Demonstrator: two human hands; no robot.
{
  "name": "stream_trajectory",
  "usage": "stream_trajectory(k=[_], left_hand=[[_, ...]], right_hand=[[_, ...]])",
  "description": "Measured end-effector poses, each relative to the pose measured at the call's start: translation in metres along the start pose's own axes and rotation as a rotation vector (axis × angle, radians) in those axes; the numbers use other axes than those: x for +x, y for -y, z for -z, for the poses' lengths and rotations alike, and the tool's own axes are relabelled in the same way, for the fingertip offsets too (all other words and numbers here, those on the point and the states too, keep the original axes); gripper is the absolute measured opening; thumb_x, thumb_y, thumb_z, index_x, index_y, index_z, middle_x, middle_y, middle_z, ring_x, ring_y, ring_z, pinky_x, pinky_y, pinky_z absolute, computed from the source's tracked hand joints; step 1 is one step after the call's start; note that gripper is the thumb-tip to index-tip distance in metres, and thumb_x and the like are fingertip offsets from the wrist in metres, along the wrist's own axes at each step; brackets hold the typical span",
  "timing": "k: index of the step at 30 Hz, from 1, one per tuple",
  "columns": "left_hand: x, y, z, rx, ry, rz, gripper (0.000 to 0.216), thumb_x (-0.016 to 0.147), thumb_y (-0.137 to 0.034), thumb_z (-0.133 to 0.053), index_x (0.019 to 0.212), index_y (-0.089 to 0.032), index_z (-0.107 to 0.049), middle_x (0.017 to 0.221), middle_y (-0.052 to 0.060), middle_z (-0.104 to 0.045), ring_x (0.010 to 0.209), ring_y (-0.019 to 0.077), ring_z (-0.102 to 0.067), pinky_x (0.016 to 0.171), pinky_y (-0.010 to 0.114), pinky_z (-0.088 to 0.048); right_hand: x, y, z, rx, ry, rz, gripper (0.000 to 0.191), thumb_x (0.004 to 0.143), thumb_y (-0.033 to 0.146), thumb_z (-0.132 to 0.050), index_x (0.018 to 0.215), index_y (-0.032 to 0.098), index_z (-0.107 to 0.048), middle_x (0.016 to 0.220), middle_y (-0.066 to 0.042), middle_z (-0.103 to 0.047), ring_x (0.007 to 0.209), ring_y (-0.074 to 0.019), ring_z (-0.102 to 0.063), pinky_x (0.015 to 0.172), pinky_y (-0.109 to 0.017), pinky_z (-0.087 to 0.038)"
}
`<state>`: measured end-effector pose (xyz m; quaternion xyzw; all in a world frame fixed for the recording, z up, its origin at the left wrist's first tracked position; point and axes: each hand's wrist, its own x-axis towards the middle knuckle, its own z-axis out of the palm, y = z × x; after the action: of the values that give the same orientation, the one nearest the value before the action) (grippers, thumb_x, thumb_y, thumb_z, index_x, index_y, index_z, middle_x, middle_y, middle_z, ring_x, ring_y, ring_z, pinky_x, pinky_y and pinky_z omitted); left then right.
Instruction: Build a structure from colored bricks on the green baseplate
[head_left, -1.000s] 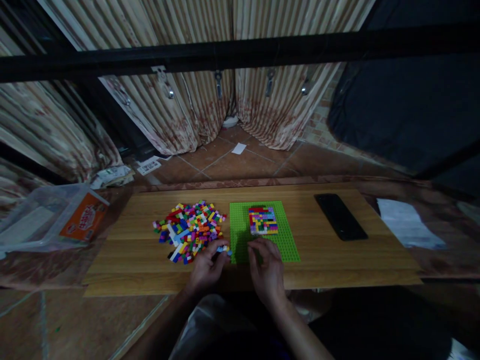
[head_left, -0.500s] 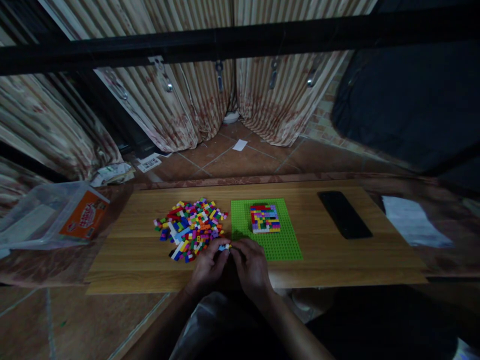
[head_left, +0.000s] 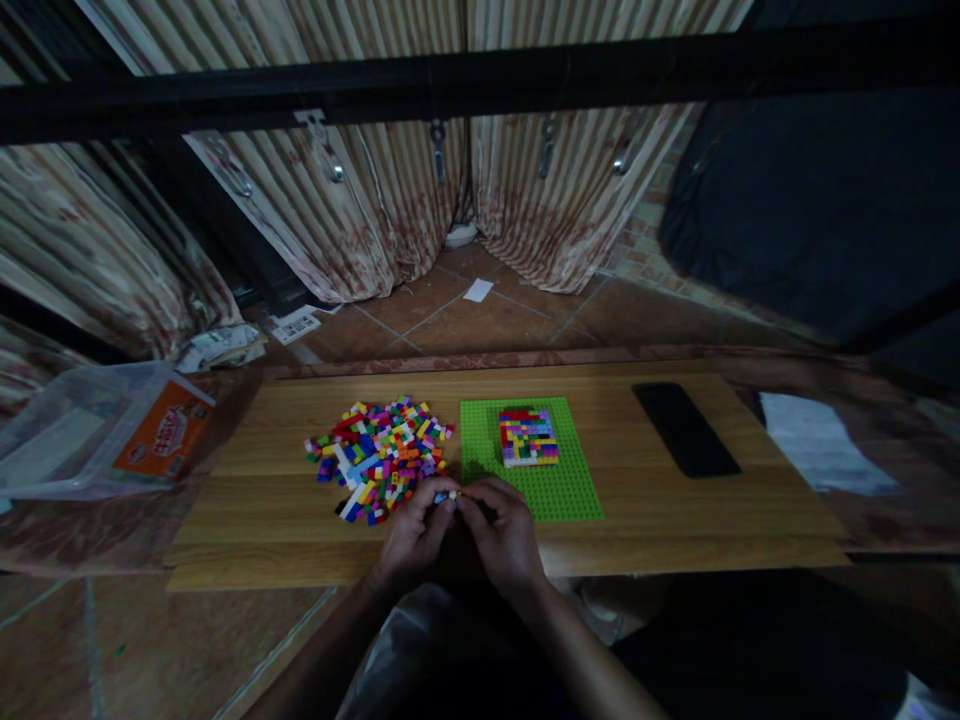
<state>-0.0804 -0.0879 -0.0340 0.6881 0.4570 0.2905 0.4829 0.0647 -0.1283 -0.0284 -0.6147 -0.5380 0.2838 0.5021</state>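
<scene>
My left hand and my right hand meet over the table's near edge, fingertips closed around small toy bricks. These look light blue and white, with a bit of yellow; my fingers partly cover them. Just beyond my left hand spreads a loose pile of multicoloured toy bricks. Past my right hand lies a green studded baseplate, its near left corner hidden by the fingers. On it sits a squarish block of joined multicoloured bricks.
A dark phone lies to the right on the wooden table. Off its left end stands a clear plastic box with an orange label. White paper lies beyond the right end. Striped curtains hang behind.
My fingertips have shifted slightly around the small bricks, which are now a little more covered. The pile, the baseplate and the block on it stay as they were.
</scene>
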Motion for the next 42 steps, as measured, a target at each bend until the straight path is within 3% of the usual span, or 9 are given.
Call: stream_trajectory(k=[11, 26, 29, 37, 42], left_hand=[[0.000, -0.003, 0.001, -0.030, 0.042, 0.011, 0.019, 0.090, -0.038, -0.046, 0.096, -0.021, -0.053, 0.074, -0.001, -0.057, 0.069, 0.0134, -0.058, 0.067, 0.025, -0.047], [-0.001, -0.005, 0.000, -0.011, 0.030, 0.002, 0.015, 0.091, -0.032, -0.046, 0.093, -0.020, -0.054, 0.065, -0.003, -0.057, 0.062, 0.0124, -0.057, 0.061, 0.023, -0.044], [-0.001, -0.003, -0.001, -0.010, 0.028, 0.002, 0.015, 0.091, -0.033, -0.046, 0.094, -0.021, -0.054, 0.066, -0.003, -0.059, 0.063, 0.0129, -0.058, 0.062, 0.024, -0.044], [0.000, 0.001, -0.004, 0.025, 0.009, 0.024, 0.016, 0.091, -0.033, -0.045, 0.094, -0.020, -0.054, 0.067, -0.002, -0.059, 0.063, 0.0131, -0.057, 0.060, 0.023, -0.042], [0.001, -0.002, -0.003, 0.057, 0.008, 0.042, 0.016, 0.091, -0.034, -0.045, 0.093, -0.020, -0.054, 0.068, -0.002, -0.059, 0.065, 0.0136, -0.056, 0.061, 0.024, -0.042]], right_hand=[[-0.002, -0.002, 0.001, 0.042, 0.002, 0.039, 0.016, 0.088, 0.030, -0.060, 0.082, 0.026, -0.074, 0.077, 0.000, -0.069, 0.077, -0.0165, -0.063, 0.076, -0.031, -0.047], [-0.011, -0.015, 0.001, -0.107, -0.020, 0.144, 0.017, 0.090, 0.029, -0.056, 0.090, 0.026, -0.073, 0.091, -0.004, -0.070, 0.086, -0.0196, -0.064, 0.077, -0.035, -0.051], [-0.009, -0.019, 0.009, -0.140, -0.052, 0.152, 0.015, 0.090, 0.029, -0.058, 0.092, 0.026, -0.073, 0.092, -0.004, -0.068, 0.088, -0.0197, -0.063, 0.077, -0.035, -0.052], [0.021, -0.038, 0.052, -0.457, -0.312, 0.267, 0.016, 0.086, 0.034, -0.062, 0.090, 0.025, -0.075, 0.111, -0.009, -0.061, 0.103, -0.0237, -0.055, 0.085, -0.042, -0.049], [0.038, -0.047, 0.064, -0.524, -0.344, 0.278, 0.017, 0.086, 0.036, -0.062, 0.087, 0.025, -0.075, 0.115, -0.009, -0.059, 0.105, -0.0244, -0.052, 0.087, -0.043, -0.048]])
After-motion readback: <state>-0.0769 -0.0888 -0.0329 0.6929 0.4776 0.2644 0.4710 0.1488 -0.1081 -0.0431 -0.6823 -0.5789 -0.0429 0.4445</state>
